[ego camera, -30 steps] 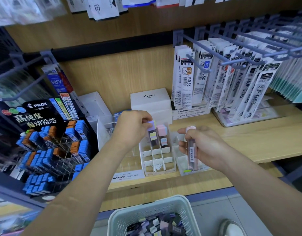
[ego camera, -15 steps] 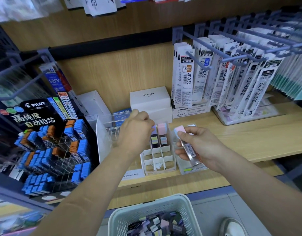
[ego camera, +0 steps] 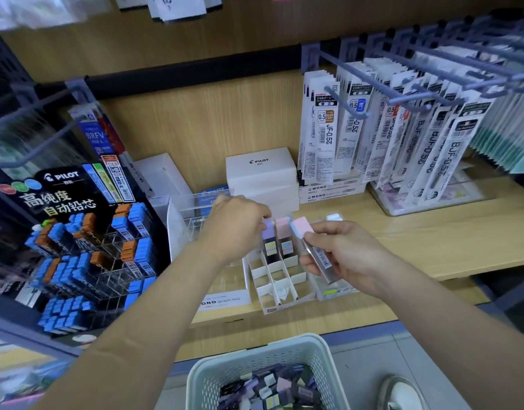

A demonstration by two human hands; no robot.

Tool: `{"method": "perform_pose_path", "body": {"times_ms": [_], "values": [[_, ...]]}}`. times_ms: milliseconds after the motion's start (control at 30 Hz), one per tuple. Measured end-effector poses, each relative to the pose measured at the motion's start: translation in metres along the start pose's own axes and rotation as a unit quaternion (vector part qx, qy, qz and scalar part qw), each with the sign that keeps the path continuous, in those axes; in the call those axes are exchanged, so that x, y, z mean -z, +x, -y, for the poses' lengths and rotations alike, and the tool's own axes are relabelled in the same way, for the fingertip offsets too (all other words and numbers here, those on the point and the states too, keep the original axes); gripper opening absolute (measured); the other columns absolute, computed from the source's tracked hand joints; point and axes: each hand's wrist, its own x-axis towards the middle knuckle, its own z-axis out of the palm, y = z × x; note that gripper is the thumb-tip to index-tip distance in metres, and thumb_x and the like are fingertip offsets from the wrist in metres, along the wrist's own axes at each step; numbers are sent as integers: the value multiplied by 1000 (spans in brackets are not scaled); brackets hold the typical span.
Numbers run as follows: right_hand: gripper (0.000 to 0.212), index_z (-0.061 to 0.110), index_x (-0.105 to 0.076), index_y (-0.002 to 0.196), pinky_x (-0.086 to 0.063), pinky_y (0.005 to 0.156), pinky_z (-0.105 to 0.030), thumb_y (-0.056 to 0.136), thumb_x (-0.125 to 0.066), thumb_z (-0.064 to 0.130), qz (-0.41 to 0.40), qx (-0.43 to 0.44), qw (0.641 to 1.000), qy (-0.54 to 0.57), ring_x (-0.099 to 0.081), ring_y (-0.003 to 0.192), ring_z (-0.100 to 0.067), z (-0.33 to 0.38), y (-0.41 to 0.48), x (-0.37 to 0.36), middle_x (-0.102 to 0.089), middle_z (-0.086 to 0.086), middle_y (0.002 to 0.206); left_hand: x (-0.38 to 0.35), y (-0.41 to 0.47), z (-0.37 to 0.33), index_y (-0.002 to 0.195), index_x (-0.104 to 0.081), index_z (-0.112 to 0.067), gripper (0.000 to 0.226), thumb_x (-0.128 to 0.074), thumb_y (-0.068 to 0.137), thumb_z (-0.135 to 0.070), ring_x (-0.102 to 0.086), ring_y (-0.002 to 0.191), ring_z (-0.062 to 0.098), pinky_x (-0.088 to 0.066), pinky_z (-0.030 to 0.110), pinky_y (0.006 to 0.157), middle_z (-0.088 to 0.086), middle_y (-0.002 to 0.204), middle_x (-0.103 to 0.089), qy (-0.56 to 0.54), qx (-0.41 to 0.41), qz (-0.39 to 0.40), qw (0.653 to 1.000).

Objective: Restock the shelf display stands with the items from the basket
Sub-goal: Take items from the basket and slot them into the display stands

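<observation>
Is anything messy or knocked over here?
Nothing looks spilled or broken. The white divided stand is mostly empty, with two cases upright at its back, and items in the basket lie jumbled.

Right of centre: bare shelf (ego camera: 438,241) wood, open to us from the front.
Upper right: hanging refill packs (ego camera: 402,137) crowd the room above it.
Centre: the divider stand (ego camera: 280,288) has front cells open from above; our left hand (ego camera: 234,226) on the purple-capped case (ego camera: 269,241) and right hand (ego camera: 346,255) with the pink-capped case (ego camera: 301,227) cover the back.
Left: black lead display (ego camera: 86,247) walls us off.
</observation>
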Motion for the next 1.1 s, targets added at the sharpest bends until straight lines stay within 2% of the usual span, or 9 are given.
{"method": "perform_pose_path", "body": {"times_ms": [100,200,300,367,433,500,767,900,1100], "values": [[16,5,-66,102,-43,43,-21,99,-54,15,15,-20,1000,-13,-55,50,-16,3,-1,1,-62,-7,65,8,-2,1,125,-60,-24,40,-62,87,-13,-53,104,17,-42,31,93,-3,120,-62,-143,-29,-36,989],[24,9,-72,95,-31,37,-16,98,-49,15,49,-32,998,-25,-42,45,-10,7,-3,0,-54,-3,62,23,-4,-9,115,-68,-27,37,-71,82,-10,-59,91,8,-47,22,86,-12,113,-65,-315,-35,6,948],[22,10,-71,83,-35,39,-18,95,-54,18,82,-42,996,-6,-44,48,-12,11,-7,-5,-58,-6,65,32,-6,-18,95,-74,-18,22,-76,77,-7,-69,87,17,-54,30,86,2,94,-74,-450,14,60,891],[23,9,-70,79,-44,51,-24,95,-58,20,31,-18,999,-4,-53,57,-18,11,-4,-5,-64,-11,70,36,-5,-16,91,-73,-14,18,-76,76,-4,-70,78,17,-56,25,78,7,84,-74,-471,44,44,880],[18,12,-70,78,-45,60,-29,93,-60,15,-73,52,991,-98,-57,63,-18,7,3,5,-67,-10,73,41,-3,-10,86,-71,-14,17,-78,74,-6,-65,65,6,-52,15,67,0,74,-71,-448,85,3,890],[17,14,-71,74,-45,60,-29,88,-62,10,-130,109,956,-240,-56,62,-16,1,9,16,-67,-8,72,43,-2,-4,83,-71,-18,16,-81,72,-13,-62,63,1,-50,13,65,-6,71,-69,-387,105,-29,916],[13,13,-75,94,-50,82,-26,83,-69,19,-83,134,848,-505,-64,94,-17,-20,14,4,-72,0,94,31,-4,-12,98,-74,-17,18,-75,80,-21,-64,83,12,-49,27,79,-1,87,-73,-221,53,-23,974],[14,15,-71,98,-50,83,-26,85,-68,20,-92,142,821,-546,-65,96,-18,-27,16,-2,-72,-2,99,23,-3,-12,92,-74,-15,14,-73,79,-21,-63,80,18,-49,33,74,2,83,-70,-197,20,-62,978],[14,14,-73,97,-50,86,-27,83,-72,19,-95,127,845,-511,-66,96,-18,-28,19,0,-73,-3,100,-3,-5,-19,94,-71,-11,16,-67,83,-22,-61,86,27,-50,39,74,5,92,-65,-124,-23,-39,991]]}}
